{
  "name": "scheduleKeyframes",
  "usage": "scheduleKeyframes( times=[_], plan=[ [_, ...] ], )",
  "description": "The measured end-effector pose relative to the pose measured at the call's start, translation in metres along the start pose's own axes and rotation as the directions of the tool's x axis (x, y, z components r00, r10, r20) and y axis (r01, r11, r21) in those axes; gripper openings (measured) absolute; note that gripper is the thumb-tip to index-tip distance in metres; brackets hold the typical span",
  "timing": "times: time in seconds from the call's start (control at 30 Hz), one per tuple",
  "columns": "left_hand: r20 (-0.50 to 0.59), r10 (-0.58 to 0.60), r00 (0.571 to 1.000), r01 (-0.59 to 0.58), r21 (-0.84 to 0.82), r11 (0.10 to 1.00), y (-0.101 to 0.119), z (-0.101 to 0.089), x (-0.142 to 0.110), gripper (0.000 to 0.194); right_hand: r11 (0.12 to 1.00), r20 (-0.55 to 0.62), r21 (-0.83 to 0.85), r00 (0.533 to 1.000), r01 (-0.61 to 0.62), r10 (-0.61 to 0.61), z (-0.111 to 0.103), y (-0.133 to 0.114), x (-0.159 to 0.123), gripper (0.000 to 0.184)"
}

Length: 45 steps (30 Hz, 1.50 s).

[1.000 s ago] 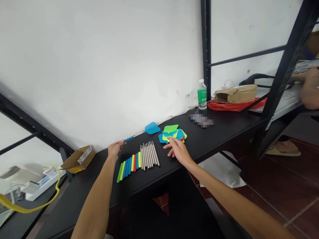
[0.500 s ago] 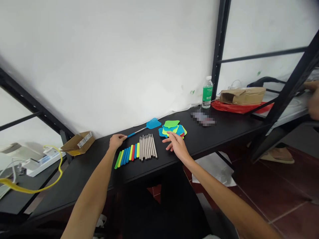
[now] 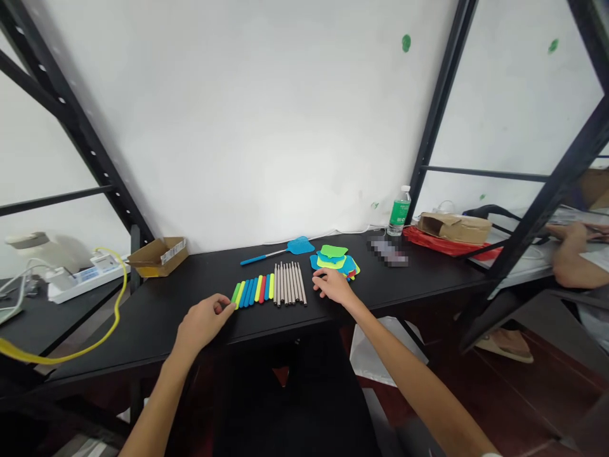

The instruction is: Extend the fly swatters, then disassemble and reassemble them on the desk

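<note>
My left hand [image 3: 204, 322] is at the left end of a row of coloured plastic handles, its thumb and fingertips closed around the lower end of the green handle [image 3: 236, 293]. Blue, yellow and red handles [image 3: 255, 291] lie side by side next to it. Several pale metal rods [image 3: 289, 284] follow on the right. Beyond the rods, my right hand [image 3: 333, 285] hovers with fingers bent and apart, holding nothing. Just behind it is a pile of green, blue and yellow fly swatter heads [image 3: 333, 251]. A whole blue fly swatter [image 3: 299, 245] rests near the wall.
A small open cardboard box [image 3: 159, 257] sits at the left of the black table [image 3: 190, 285]. Right and back are a water bottle [image 3: 399, 211] and a cardboard box [image 3: 454, 227] on red plastic. Another person's arm [image 3: 571, 254] shows at far right.
My left hand has let go of the fly swatter's blue handle and come down toward me to the green handle. My right hand stays near the swatter heads, fingers more bent. The view has shifted.
</note>
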<state>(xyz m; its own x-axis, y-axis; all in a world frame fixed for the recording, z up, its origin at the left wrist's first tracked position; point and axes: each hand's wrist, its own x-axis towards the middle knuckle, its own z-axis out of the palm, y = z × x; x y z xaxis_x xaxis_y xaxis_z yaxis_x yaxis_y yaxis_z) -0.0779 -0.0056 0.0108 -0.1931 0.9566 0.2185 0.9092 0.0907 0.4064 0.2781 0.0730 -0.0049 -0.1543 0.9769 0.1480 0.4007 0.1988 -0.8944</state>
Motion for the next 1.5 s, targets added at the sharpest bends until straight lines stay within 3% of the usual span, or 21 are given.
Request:
scheduleKeyframes(
  times=[0.1,0.23,0.6,0.7,0.83,0.9,0.97,1.07,1.17,1.23,1.37,1.5],
  plan=[
    [0.028,-0.060,0.998,0.060,-0.007,0.998,0.009,0.004,-0.004,0.039,0.967,0.065,-0.255,0.998,0.011,0.006,0.005,-0.011,0.011,0.019],
    [0.015,-0.082,0.996,0.083,-0.028,0.996,0.012,0.002,0.001,0.041,0.883,0.111,-0.466,0.994,0.058,-0.006,0.010,-0.024,0.019,0.035],
    [0.012,-0.033,0.999,0.033,0.017,0.999,0.003,0.007,0.001,0.030,0.828,0.207,-0.559,0.973,0.031,0.104,0.015,-0.032,0.030,0.030],
    [-0.019,-0.066,0.998,0.067,0.033,0.997,0.002,0.006,0.000,0.025,0.910,0.190,-0.415,0.977,-0.010,0.097,0.011,-0.025,0.026,0.033],
    [-0.116,-0.162,0.980,0.165,0.017,0.986,-0.004,-0.008,-0.002,0.022,0.997,0.073,0.026,0.995,-0.073,0.071,0.002,-0.010,0.012,0.027],
    [-0.189,-0.217,0.958,0.212,-0.045,0.976,-0.005,-0.017,-0.004,0.021,0.959,0.034,0.274,0.997,-0.071,0.064,-0.003,-0.003,0.004,0.022],
    [-0.223,-0.224,0.949,0.184,-0.189,0.965,-0.002,-0.024,-0.006,0.019,0.876,-0.009,0.480,0.998,-0.051,0.063,-0.008,0.000,-0.002,0.020],
    [-0.119,-0.150,0.982,0.066,-0.528,0.847,0.008,-0.022,-0.010,0.018,0.731,-0.059,0.682,0.995,-0.017,0.078,-0.012,0.000,-0.009,0.019],
    [0.012,-0.038,0.999,0.034,-0.739,0.673,0.020,-0.010,-0.014,0.022,0.658,-0.074,0.753,0.994,0.003,0.080,-0.014,-0.001,-0.012,0.021],
    [0.047,-0.002,0.999,0.038,-0.782,0.622,0.025,-0.002,-0.014,0.029,0.659,-0.079,0.752,0.993,-0.001,0.092,-0.014,-0.001,-0.013,0.023],
    [0.083,0.006,0.997,0.063,-0.799,0.598,0.032,0.012,-0.015,0.039,0.664,-0.049,0.747,0.992,-0.044,0.121,-0.013,0.001,-0.011,0.029],
    [0.068,0.064,0.996,0.009,-0.755,0.656,0.037,0.023,-0.016,0.045,0.637,-0.026,0.770,0.997,-0.023,0.068,-0.013,0.002,-0.011,0.031]
  ],
)
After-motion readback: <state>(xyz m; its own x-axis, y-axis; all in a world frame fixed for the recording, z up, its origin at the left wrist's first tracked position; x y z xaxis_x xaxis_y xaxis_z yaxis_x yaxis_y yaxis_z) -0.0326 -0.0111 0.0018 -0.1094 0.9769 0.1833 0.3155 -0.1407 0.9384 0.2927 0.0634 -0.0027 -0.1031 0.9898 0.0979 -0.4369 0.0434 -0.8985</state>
